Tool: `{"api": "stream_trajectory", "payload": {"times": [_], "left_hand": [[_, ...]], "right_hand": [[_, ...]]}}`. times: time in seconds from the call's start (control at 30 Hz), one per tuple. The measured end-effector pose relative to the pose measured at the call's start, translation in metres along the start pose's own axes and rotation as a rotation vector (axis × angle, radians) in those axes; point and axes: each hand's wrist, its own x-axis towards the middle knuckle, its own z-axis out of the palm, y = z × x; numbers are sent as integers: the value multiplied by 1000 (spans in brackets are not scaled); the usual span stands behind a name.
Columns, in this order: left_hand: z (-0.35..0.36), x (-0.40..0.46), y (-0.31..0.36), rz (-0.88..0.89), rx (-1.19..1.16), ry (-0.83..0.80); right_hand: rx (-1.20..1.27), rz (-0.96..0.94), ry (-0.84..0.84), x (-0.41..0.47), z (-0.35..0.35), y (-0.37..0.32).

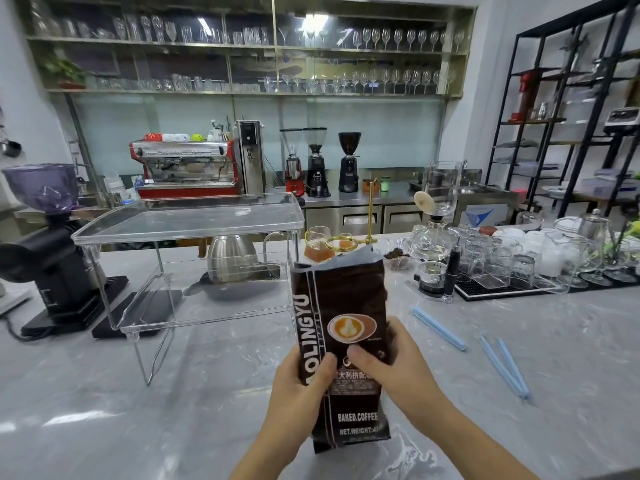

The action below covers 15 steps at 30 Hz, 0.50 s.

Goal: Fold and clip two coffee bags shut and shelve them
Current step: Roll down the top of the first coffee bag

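A dark brown coffee bag (pixel 343 306) with a latte-art logo stands upright on the grey marble counter (pixel 207 393), its top open and unfolded. My left hand (pixel 298 386) grips its left side and my right hand (pixel 394 365) grips its right side, both thumbs on the front. A closed light-blue sealing clip (pixel 439 328) lies on the counter to the right. Further right lies a second blue clip (pixel 505 367), opened in a V. A clear acrylic two-tier shelf (pixel 187 223) stands to the left behind the bag. Only one bag is in view.
A black grinder with a purple hopper (pixel 45 237) sits at the far left. A steel kettle (pixel 232 258) stands behind the shelf. Glass cups on a black drip mat (pixel 502 265) and a siphon brewer (pixel 436 216) crowd the right rear of the counter.
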Motion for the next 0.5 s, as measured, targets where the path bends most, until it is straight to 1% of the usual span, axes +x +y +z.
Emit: {"api": "stream_trajectory", "payload": {"times": [0.1,0.17,0.3,0.4,0.5], "left_hand": [[-5,3,-4,9,-19,-26],[-7,5,-6,41,-23,-60],[-7,8,-5,63,-24,-119],[3,8,-3,31,-34,-95],[11,6,-5,29,-7,-3]], "right_hand": [[-68,8,-53,0,-9,8],[-86,13,-49,0,-11,14],[-42,-1,-12,-2,-11,19],[-1,-25,47,-5,-1,19],[49,-59,149,-9,12,26]]}}
